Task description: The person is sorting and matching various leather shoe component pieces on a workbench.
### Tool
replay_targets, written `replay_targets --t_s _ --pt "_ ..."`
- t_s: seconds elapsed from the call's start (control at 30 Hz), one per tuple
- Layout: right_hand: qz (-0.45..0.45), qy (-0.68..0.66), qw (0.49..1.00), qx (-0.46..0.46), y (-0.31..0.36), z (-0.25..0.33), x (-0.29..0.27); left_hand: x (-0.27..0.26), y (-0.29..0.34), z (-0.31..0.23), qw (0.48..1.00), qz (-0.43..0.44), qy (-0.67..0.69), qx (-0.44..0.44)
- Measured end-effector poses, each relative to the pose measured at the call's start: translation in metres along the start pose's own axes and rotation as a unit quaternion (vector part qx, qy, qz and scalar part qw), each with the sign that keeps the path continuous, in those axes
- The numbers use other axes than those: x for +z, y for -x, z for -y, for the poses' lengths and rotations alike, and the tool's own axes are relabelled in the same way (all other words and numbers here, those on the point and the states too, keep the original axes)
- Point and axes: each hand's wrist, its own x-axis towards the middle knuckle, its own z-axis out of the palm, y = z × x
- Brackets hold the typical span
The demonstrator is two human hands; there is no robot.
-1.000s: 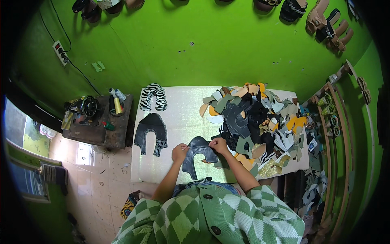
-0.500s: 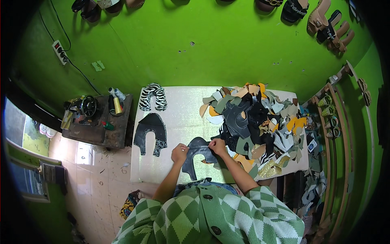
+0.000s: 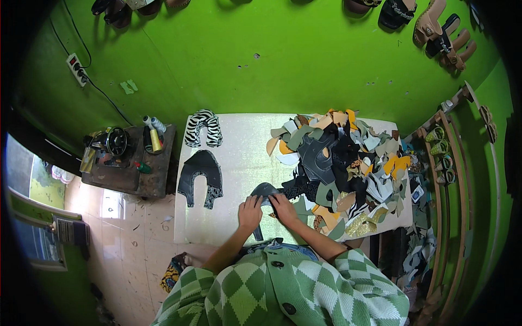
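A black U-shaped shoe upper piece (image 3: 266,189) lies near the front edge of the table, its curved top pointing away from me. My left hand (image 3: 250,212) rests on its left side with fingers stretched forward on the material. On the other side, my right hand (image 3: 283,208) lies with fingers laid on the piece in the same way. Both hands cover much of its middle; one leg of it (image 3: 258,234) shows below the left hand. To the left are another black U-shaped piece (image 3: 200,166) with a patterned edge and a zebra-striped one (image 3: 204,128).
A heap of leather and fabric scraps (image 3: 348,168) covers the right half of the white table (image 3: 234,130). On the left, a sewing machine (image 3: 112,142) and thread spools (image 3: 156,140) stand on a wooden stand. Sandals (image 3: 443,146) hang on a rack at right.
Both hands have come closer together and lower on the black piece. Fingers that pinched along its upper part now lie on it.
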Motion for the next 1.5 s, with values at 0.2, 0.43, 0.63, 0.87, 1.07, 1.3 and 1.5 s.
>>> replay_targets --t_s 0.2,0.43,0.63,0.87,1.07,1.3,1.5 --pt "-0.008 0.059 0.998 -0.022 0.006 0.006 0.007 0.001 0.01 -0.003 0.996 0.032 -0.073 0.044" --pt "0.05 0.12 0.991 -0.021 0.007 0.006 0.014 0.003 0.011 -0.004 0.997 0.048 -0.048 0.033" --pt "0.067 0.141 0.987 -0.029 0.004 0.005 0.014 0.005 0.007 -0.007 0.993 0.063 -0.094 0.03" --pt "0.024 0.125 0.991 -0.036 0.001 0.003 0.017 0.003 0.006 -0.008 0.992 0.06 -0.102 0.036" --pt "0.057 0.008 0.998 -0.003 -0.007 0.004 0.002 0.003 0.001 0.001 0.998 0.052 -0.023 0.032" --pt "0.0 0.032 0.999 -0.037 0.001 0.005 0.01 0.012 -0.001 0.006 0.997 0.006 0.051 0.05" --pt "0.014 0.042 0.998 -0.05 -0.004 0.002 0.011 0.012 -0.003 0.011 0.995 0.008 0.026 0.096"
